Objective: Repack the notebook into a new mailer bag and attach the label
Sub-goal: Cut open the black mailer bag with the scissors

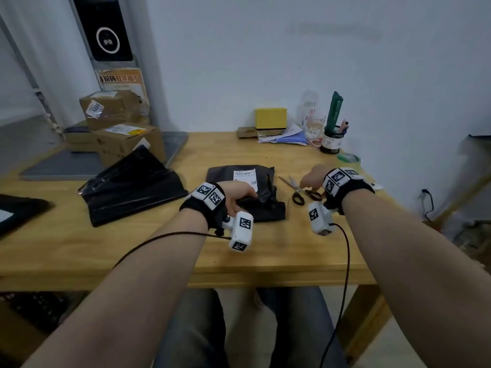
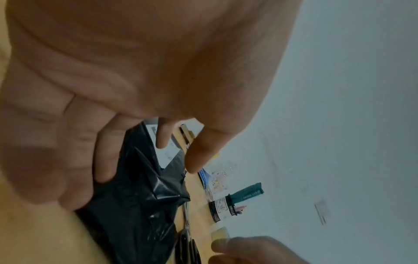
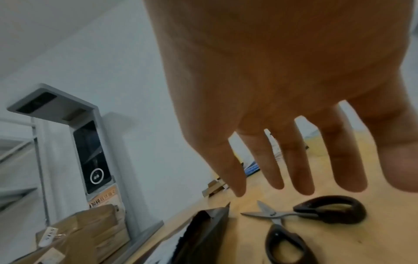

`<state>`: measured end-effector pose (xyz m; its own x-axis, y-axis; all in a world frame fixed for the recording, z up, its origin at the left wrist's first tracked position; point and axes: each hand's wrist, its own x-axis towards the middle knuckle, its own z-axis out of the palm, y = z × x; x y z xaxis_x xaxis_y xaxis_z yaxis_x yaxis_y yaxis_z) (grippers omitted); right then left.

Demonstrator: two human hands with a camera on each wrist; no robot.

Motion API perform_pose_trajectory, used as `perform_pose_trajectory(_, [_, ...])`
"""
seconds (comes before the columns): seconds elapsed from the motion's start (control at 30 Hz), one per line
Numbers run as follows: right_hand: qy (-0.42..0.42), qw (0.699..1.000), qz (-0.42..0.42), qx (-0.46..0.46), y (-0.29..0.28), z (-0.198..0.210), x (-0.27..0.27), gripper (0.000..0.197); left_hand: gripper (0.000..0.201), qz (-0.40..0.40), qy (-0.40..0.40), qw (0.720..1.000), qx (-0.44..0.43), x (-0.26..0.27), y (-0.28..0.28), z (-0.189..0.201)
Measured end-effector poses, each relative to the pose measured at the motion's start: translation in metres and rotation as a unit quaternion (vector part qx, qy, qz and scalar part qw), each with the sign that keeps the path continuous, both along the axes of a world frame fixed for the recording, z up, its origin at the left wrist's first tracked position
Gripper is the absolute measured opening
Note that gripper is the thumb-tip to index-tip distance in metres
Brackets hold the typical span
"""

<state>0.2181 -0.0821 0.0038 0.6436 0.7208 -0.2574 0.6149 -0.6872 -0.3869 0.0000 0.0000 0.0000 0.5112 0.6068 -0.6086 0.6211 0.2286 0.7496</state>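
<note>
Far left: I see stacked cardboard boxes (image 1: 119, 128) at the table's (image 1: 292, 251) far-left corner, before a grey kiosk with a dark screen (image 1: 106, 27).
Left of centre: a spare black mailer bag (image 1: 132, 187) lies flat and crumpled on the table, apart from both my hands.
Centre: the packed black mailer (image 1: 255, 192) lies on the table; a white label (image 1: 245, 177) is stuck on its far half.
Left grip: my left hand (image 1: 236, 196) rests on the near-left part of the packed mailer, fingers (image 2: 104, 153) loosely extended and laid on the plastic, thumb apart, nothing pinched.
Right of centre: black-handled scissors (image 1: 300, 192) lie on the table just right of the packed mailer, blades parted.
Right grip: my right hand (image 1: 313, 179) is over the scissors' handles, fingers (image 3: 273, 166) spread and pointing down; I cannot tell whether they touch.
Far right: a yellow box (image 1: 271, 118), loose papers, a clear bottle and a pen pot (image 1: 332, 139) stand by the wall.
</note>
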Motion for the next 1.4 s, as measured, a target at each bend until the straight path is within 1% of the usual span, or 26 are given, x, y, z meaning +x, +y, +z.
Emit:
perform_pose_trajectory(0.07, [-0.022, 1.0, -0.011, -0.011, 0.002, -0.004, 0.006, 0.033, 0.036, 0.009, -0.005, 1.0, 0.005, 0.006, 0.007, -0.004])
perform_pose_trajectory(0.13, [-0.004, 0.999, -0.01, -0.033, 0.004, -0.007, 0.012, 0.035, 0.017, 0.01, 0.005, 1.0, 0.005, 0.008, 0.013, -0.008])
perform_pose_trajectory(0.2, [0.004, 0.999, -0.008, -0.046, 0.009, -0.011, 0.019, 0.036, 0.007, 0.022, 0.001, 1.0, 0.0, 0.014, 0.023, -0.013])
perform_pose_trajectory(0.27, [-0.005, 0.998, -0.009, -0.065, 0.014, -0.015, 0.026, 0.037, 0.011, 0.018, 0.008, 1.0, -0.01, 0.02, 0.031, -0.012])
perform_pose_trajectory(0.33, [-0.022, 0.997, -0.014, -0.076, 0.021, -0.025, 0.037, 0.044, 0.016, 0.022, 0.008, 1.0, -0.012, 0.027, 0.04, -0.009])
perform_pose_trajectory(0.37, [-0.034, 0.996, -0.014, -0.081, 0.025, -0.028, 0.041, 0.049, 0.021, 0.025, 0.005, 1.0, -0.003, 0.031, 0.047, -0.008])
perform_pose_trajectory(0.4, [-0.048, 0.995, -0.016, -0.085, 0.029, -0.032, 0.045, 0.052, 0.031, 0.026, 0.009, 1.0, 0.006, 0.035, 0.055, -0.008])
perform_pose_trajectory(0.47, [-0.061, 0.994, -0.013, -0.094, 0.038, -0.04, 0.052, 0.052, 0.043, 0.042, 0.013, 0.999, 0.031, 0.042, 0.066, -0.008])
perform_pose_trajectory(0.57, [-0.066, 0.992, -0.011, -0.104, 0.047, -0.045, 0.059, 0.046, 0.05, 0.06, 0.031, 0.996, 0.066, 0.054, 0.086, -0.009])
perform_pose_trajectory(0.67, [-0.025, 0.997, -0.056, -0.056, 0.052, -0.035, 0.062, 0.041, 0.046, 0.057, 0.038, 0.993, 0.095, 0.064, 0.107, -0.008])
perform_pose_trajectory(0.7, [0.013, 0.996, -0.075, -0.035, 0.055, -0.029, 0.064, 0.039, 0.043, 0.051, 0.043, 0.993, 0.096, 0.068, 0.115, -0.007])
perform_pose_trajectory(0.77, [0.093, 0.99, -0.109, -0.011, 0.063, -0.02, 0.075, 0.029, 0.036, 0.047, 0.045, 0.993, 0.102, 0.076, 0.129, -0.009])
perform_pose_trajectory(0.8, [0.114, 0.986, -0.12, -0.006, 0.065, -0.016, 0.079, 0.025, 0.033, 0.049, 0.037, 0.993, 0.1, 0.081, 0.136, -0.01])
perform_pose_trajectory(0.87, [0.128, 0.983, -0.131, 0.003, 0.07, -0.007, 0.085, 0.021, 0.036, 0.044, 0.033, 0.994, 0.098, 0.088, 0.147, -0.009])
perform_pose_trajectory(0.97, [0.124, 0.981, -0.147, 0.031, 0.078, 0.007, 0.092, 0.023, 0.042, 0.028, 0.015, 0.99, 0.138, 0.103, 0.167, -0.011])
perform_pose_trajectory(1.03, [0.112, 0.979, -0.158, 0.062, 0.085, 0.016, 0.096, 0.024, 0.043, 0.017, 0.004, 0.988, 0.152, 0.11, 0.18, -0.011])
perform_pose_trajectory(1.1, [0.113, 0.973, -0.169, 0.105, 0.094, 0.021, 0.098, 0.025, 0.044, 0.027, -0.002, 0.988, 0.154, 0.115, 0.2, -0.014])
perform_pose_trajectory(1.13, [0.125, 0.969, -0.174, 0.123, 0.1, 0.021, 0.097, 0.025, 0.046, 0.039, -0.01, 0.989, 0.143, 0.116, 0.211, -0.017])
perform_pose_trajectory(1.17, [0.15, 0.962, -0.175, 0.144, 0.105, 0.021, 0.096, 0.023, 0.05, 0.057, -0.012, 0.99, 0.126, 0.12, 0.231, -0.029])
perform_pose_trajectory(1.2, [0.189, 0.952, -0.171, 0.169, 0.111, 0.019, 0.091, 0.02, 0.055, 0.076, -0.015, 0.991, 0.11, 0.123, 0.254, -0.043])
perform_pose_trajectory(1.23, [0.239, 0.937, -0.162, 0.196, 0.117, 0.016, 0.086, 0.016, 0.06, 0.096, -0.012, 0.99, 0.101, 0.121, 0.262, -0.048])
perform_pose_trajectory(1.27, [0.292, 0.918, -0.15, 0.22, 0.122, 0.011, 0.08, 0.012, 0.061, 0.11, -0.02, 0.99, 0.089, 0.117, 0.262, -0.047])
perform_pose_trajectory(1.3, [0.339, 0.9, -0.135, 0.237, 0.128, 0.005, 0.076, 0.009, 0.054, 0.128, -0.028, 0.987, 0.093, 0.111, 0.26, -0.045])
perform_pose_trajectory(1.33, [0.378, 0.884, -0.119, 0.249, 0.132, -0.002, 0.071, 0.007, 0.042, 0.14, -0.038, 0.984, 0.106, 0.102, 0.246, -0.034])
perform_pose_trajectory(1.37, [0.408, 0.869, -0.106, 0.26, 0.137, -0.01, 0.067, 0.011, 0.032, 0.155, -0.037, 0.98, 0.119, 0.093, 0.232, -0.024])
perform_pose_trajectory(1.4, [0.436, 0.852, -0.098, 0.271, 0.141, -0.016, 0.063, 0.017, 0.024, 0.165, -0.036, 0.977, 0.13, 0.086, 0.232, -0.026])
